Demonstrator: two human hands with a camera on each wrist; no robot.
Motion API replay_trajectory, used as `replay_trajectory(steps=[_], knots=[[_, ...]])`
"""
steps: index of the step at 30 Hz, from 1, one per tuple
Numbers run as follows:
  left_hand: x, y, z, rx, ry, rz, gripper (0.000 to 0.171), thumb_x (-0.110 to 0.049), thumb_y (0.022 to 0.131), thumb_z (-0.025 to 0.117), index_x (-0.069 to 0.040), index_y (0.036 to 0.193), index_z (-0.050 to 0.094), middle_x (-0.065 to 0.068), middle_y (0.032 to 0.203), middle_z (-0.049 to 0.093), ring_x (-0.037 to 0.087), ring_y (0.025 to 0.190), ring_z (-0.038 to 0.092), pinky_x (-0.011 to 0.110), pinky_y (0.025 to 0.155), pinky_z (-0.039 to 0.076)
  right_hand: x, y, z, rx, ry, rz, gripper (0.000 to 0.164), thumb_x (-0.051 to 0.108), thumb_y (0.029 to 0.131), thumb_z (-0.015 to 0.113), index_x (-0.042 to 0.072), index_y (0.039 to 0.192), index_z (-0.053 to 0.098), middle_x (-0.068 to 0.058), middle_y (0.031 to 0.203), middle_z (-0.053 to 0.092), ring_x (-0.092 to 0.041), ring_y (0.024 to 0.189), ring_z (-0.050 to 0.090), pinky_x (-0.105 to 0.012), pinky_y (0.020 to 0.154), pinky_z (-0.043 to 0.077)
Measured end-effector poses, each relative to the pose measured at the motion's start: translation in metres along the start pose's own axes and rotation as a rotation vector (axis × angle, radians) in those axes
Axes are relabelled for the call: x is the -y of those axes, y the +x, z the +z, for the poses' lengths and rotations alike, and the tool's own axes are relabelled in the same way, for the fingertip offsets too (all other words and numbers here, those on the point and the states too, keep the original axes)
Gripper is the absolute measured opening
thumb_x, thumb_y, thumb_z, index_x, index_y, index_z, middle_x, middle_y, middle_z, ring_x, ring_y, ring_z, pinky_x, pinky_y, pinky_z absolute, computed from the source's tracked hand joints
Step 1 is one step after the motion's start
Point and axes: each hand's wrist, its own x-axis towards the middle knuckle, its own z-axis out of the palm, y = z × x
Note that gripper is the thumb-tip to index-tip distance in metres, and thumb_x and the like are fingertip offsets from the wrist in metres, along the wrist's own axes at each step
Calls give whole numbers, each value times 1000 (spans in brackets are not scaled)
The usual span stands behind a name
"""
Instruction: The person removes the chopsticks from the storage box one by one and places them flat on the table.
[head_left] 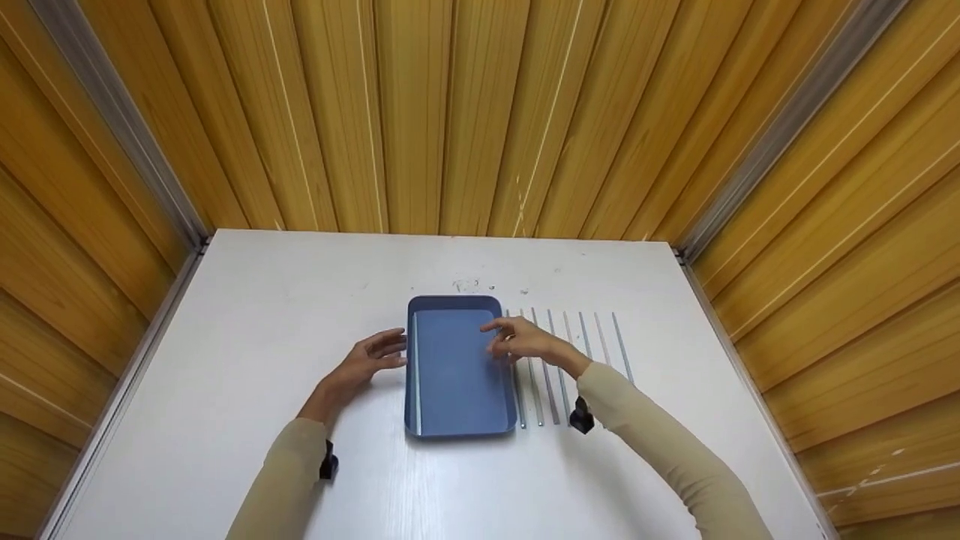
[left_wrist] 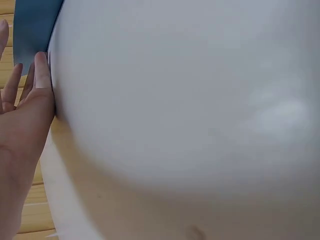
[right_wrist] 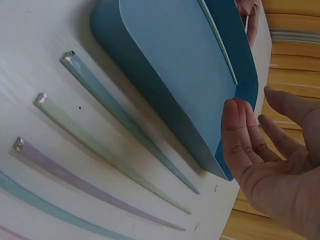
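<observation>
A blue rectangular tray (head_left: 461, 375) lies on the white table. Inside it, a pale green chopstick (right_wrist: 218, 42) runs along the left wall. My left hand (head_left: 367, 358) is at the tray's left side, fingers extended with their tips right at the wall. Above the tray's right rim hovers my right hand (head_left: 525, 341), its fingers loosely bent, thumb apart and nothing between them. Just right of the tray, chopsticks lie in a spaced row: a teal chopstick (right_wrist: 130, 125) nearest, then a light green chopstick (right_wrist: 110, 157) and a purple chopstick (right_wrist: 90, 190), with several more farther right.
The white table (head_left: 262, 322) ends at yellow wood-patterned walls (head_left: 412, 112) at the back and both sides. Grey metal rails (head_left: 135, 135) run along the corners. Small dark marks (head_left: 466, 285) dot the tabletop behind the tray.
</observation>
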Motion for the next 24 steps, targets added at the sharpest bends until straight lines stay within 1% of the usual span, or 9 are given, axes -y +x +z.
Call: replay_trajectory(steps=[2, 4, 5, 8, 12, 15, 18, 22, 24], knots=[[-2, 4, -1, -2, -13, 10, 74, -3, 96, 69, 2, 158, 29, 30, 158, 39, 42, 148, 38, 26, 109, 50, 2, 5, 7, 1, -6, -3, 51, 2, 96, 64, -1, 145, 52, -25, 113, 71, -50, 109, 66, -48, 86, 64], [-3, 8, -2, 4, -11, 30, 77, -1, 96, 68, 4, 159, 25, 32, 158, 37, 45, 148, 37, 24, 107, 52, 4, 10, 13, 10, 2, -12, 52, 0, 96, 63, -3, 146, 50, -25, 113, 71, -49, 109, 67, -55, 91, 61], [-4, 10, -3, 4, -7, 35, 78, -1, 96, 68, 4, 159, 23, 33, 158, 36, 45, 148, 37, 23, 106, 52, 4, 12, 17, 16, 0, -18, 53, 0, 96, 63, -4, 146, 50, -25, 113, 71, -47, 108, 68, -56, 91, 61], [-5, 16, -5, 1, 8, 32, 79, 0, 95, 68, 4, 160, 23, 32, 159, 36, 46, 149, 36, 25, 107, 52, 6, 17, 26, 34, 16, -23, 53, 0, 96, 63, -7, 147, 47, -28, 117, 68, -40, 102, 70, -54, 91, 62], [-7, 22, -9, -27, 39, 2, 77, -4, 93, 73, -1, 158, 33, 28, 158, 40, 43, 148, 39, 28, 109, 52, 5, 27, 41, 46, 61, -15, 58, -1, 94, 66, -7, 148, 45, -30, 126, 60, -25, 99, 68, -49, 93, 62], [-8, 24, -10, -34, 55, -3, 76, -5, 91, 75, -3, 157, 37, 25, 157, 43, 41, 146, 42, 30, 109, 53, 1, 38, 53, 60, 144, 16, 62, -4, 92, 67, -6, 149, 43, -30, 134, 55, -21, 102, 66, -46, 96, 62], [-8, 24, -10, -24, 61, -2, 76, -5, 91, 76, -4, 157, 37, 24, 157, 44, 41, 147, 42, 34, 110, 53, -4, 48, 67, 62, 261, 53, 66, -8, 90, 68, -4, 150, 43, -28, 136, 54, -19, 102, 66, -41, 96, 62], [-8, 23, -6, -21, 82, -6, 75, -8, 91, 76, -5, 157, 39, 23, 157, 45, 40, 147, 42, 40, 116, 48, -9, 59, 85, 45, 363, 46, 71, -14, 86, 70, -4, 151, 41, -24, 127, 56, -15, 92, 67, -39, 92, 64], [-6, 22, -4, -19, 77, -7, 73, -7, 92, 75, -6, 156, 40, 22, 157, 46, 40, 147, 42, 41, 117, 47, -11, 62, 93, 36, 334, 19, 74, -15, 83, 72, -6, 150, 41, -19, 119, 55, -13, 87, 66, -37, 88, 65]])
